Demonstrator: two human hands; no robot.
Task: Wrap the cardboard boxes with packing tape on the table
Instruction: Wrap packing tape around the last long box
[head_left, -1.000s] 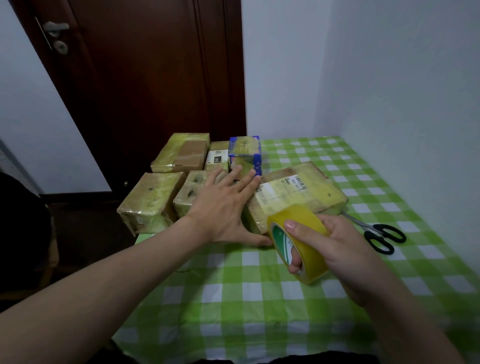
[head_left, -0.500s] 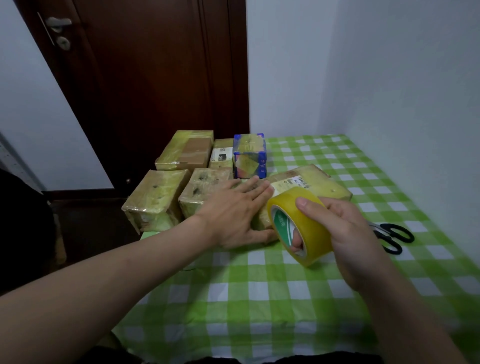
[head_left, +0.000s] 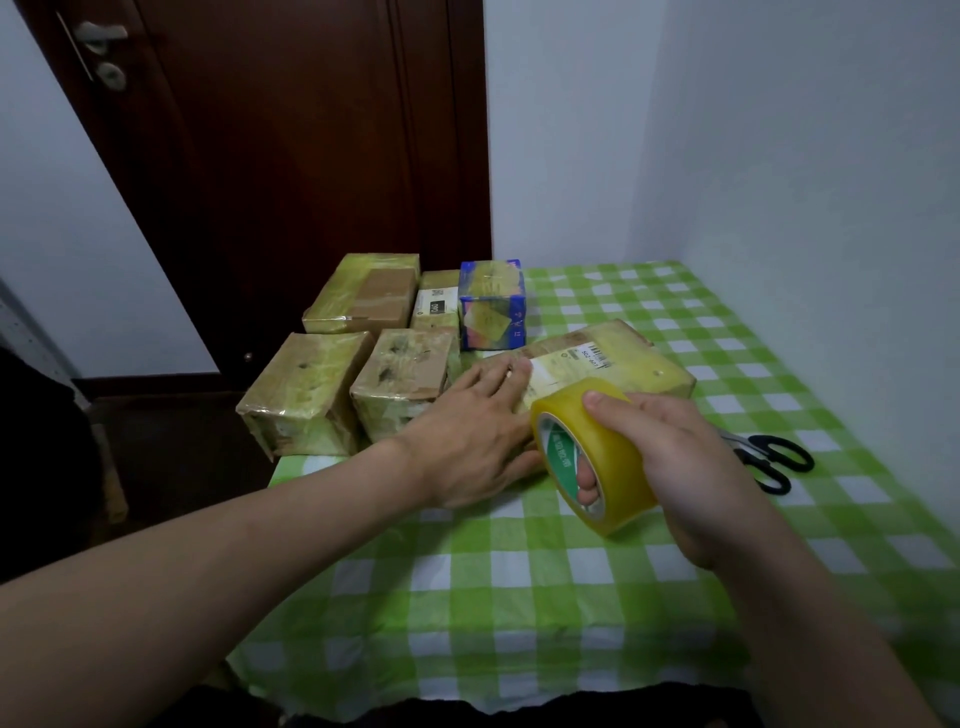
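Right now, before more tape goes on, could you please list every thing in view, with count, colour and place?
taped cardboard boxes: four, brown under yellowish tape, two rows at the cloth's far left edge
blue box: one, blue, taped, right of the back row
labelled flat box: one, brown with white label, mid-cloth
packing tape roll: one, translucent yellow, green-printed core, before the flat box
scissors: one pair, black handles, on the cloth just beyond the right hand
checked tablecloth: one, green and white, beneath boxes and scissors
door: one, dark brown, behind the boxes
left hand: one, flat on the flat box's near end
right hand: one, grips the tape roll, fingers through its core
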